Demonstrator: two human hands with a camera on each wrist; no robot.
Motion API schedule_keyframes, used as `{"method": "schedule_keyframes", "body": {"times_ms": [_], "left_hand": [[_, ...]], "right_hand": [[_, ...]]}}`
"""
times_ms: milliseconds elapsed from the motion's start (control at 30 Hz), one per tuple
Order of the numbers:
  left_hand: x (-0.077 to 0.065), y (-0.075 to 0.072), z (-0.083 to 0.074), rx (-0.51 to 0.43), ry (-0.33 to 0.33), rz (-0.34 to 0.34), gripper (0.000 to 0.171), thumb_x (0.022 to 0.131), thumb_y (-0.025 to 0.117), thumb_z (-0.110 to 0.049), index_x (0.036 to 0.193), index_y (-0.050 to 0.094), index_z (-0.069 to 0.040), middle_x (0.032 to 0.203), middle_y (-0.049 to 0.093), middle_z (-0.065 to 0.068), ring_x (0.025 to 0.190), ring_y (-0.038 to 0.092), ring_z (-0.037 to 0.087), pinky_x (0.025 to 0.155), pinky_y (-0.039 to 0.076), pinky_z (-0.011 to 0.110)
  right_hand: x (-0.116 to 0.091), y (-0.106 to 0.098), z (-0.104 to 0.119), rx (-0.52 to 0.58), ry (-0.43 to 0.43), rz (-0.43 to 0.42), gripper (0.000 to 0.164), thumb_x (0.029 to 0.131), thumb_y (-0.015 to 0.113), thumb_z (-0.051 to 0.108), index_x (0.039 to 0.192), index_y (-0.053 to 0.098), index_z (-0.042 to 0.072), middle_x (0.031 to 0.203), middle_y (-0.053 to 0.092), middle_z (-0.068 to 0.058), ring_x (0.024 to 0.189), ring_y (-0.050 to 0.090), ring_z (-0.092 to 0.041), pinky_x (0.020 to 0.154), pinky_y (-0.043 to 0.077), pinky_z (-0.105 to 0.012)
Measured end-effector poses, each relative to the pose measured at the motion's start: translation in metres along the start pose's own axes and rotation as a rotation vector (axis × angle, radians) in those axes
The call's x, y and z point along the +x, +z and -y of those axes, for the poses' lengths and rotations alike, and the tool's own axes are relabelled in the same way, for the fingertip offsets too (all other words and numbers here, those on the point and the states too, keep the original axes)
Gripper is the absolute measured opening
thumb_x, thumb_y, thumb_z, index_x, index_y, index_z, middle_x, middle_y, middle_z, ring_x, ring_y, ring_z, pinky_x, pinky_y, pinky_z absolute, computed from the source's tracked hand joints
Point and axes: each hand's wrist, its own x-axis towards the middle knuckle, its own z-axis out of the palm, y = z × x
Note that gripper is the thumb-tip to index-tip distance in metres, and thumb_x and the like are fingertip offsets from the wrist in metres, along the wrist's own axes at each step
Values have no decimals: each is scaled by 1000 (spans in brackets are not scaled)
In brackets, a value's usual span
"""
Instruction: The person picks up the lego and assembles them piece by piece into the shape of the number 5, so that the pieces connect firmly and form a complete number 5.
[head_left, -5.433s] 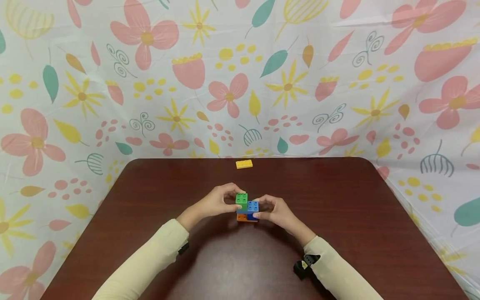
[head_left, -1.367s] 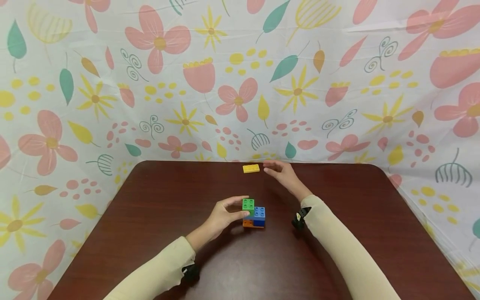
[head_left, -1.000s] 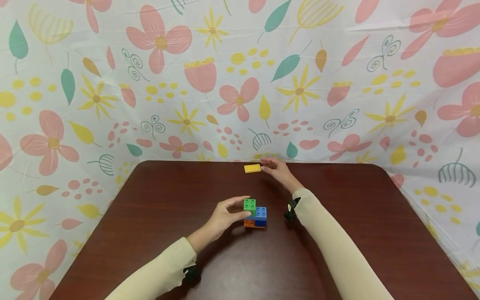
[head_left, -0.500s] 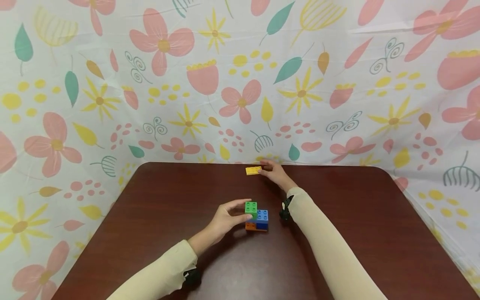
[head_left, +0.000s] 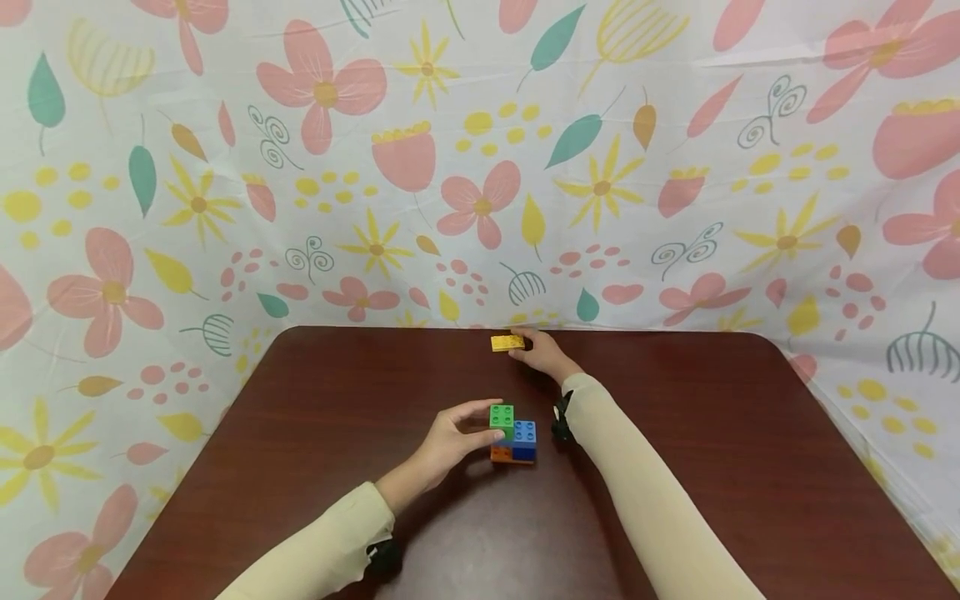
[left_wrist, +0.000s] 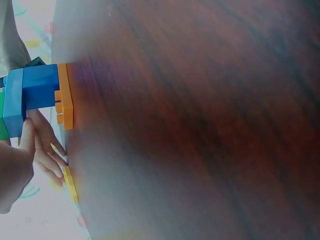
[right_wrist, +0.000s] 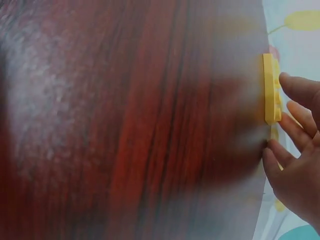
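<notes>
The flat yellow studded plastic brick (head_left: pixel 506 342) is lying near the far edge of the dark reddish-brown wooden table (head_left: pixel 337 400), its studs facing up; the right hand (head_left: pixel 542 354) is hovering at its right end, thumb and fingers spread on either side; whether they are touching it, I cannot tell. The left hand (head_left: pixel 442 446) is pinching the left side of a stack: a green square plastic brick (head_left: pixel 502 421) is sitting on a light-blue plastic brick (head_left: pixel 524 428), which is overhanging to the left from a dark-blue plastic brick (head_left: pixel 524 451) on a flat orange studded plate (head_left: pixel 502 453). The yellow brick is probably weighing little, stiff, tough and fairly smooth; being so low, it is offering only thin sides, so a fingertip grip across its long edges is looking surest.
</notes>
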Motion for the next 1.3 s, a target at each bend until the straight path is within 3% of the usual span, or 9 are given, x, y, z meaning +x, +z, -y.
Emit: {"method": "schedule_keyframes", "body": {"times_ms": [33,233,400,667,1000,1300], "left_hand": [[0,0,0,1,3,2,47,86,71,-5,131,60,-8,126,58,15,111,56,39,88,48,57],[1,0,2,19,2,-1,47,86,72,-7,132,59,-9,124,60,12,108,58,34,87,50,53],[1,0,1,18,4,-5,47,86,72,-6,132,59,-7,124,60,15,109,56,38,87,50,53],[1,1,3,18,19,-16,47,85,72,-4,131,60,-5,121,63,13,108,58,38,79,54,37],[1,0,1,26,17,-10,46,86,72,-7,130,61,-10,124,61,15,112,55,38,80,54,35],[1,0,0,31,14,0,46,87,72,-8,131,60,-9,127,58,17,113,54,38,84,52,46]], "right_hand": [[-1,-1,2,1,18,4,54,95,62,20,144,44,5,150,35,-19,139,29,-38,111,26,-53],[-6,-1,0,-67,34,-23,51,96,61,20,141,46,3,149,37,-20,136,34,-39,108,30,-54],[-8,1,1,-89,32,-51,52,93,65,20,139,49,2,147,39,-21,134,36,-39,107,32,-53],[-8,8,6,-263,21,-87,48,92,67,20,134,55,1,142,44,-22,130,41,-40,104,37,-51],[-10,6,12,-199,44,-86,41,90,68,13,128,59,-1,128,53,-19,115,53,-34,97,44,-46],[-15,2,17,-123,-8,-95,40,90,68,11,127,60,-1,126,55,-19,110,55,-34,92,47,-46]]}}
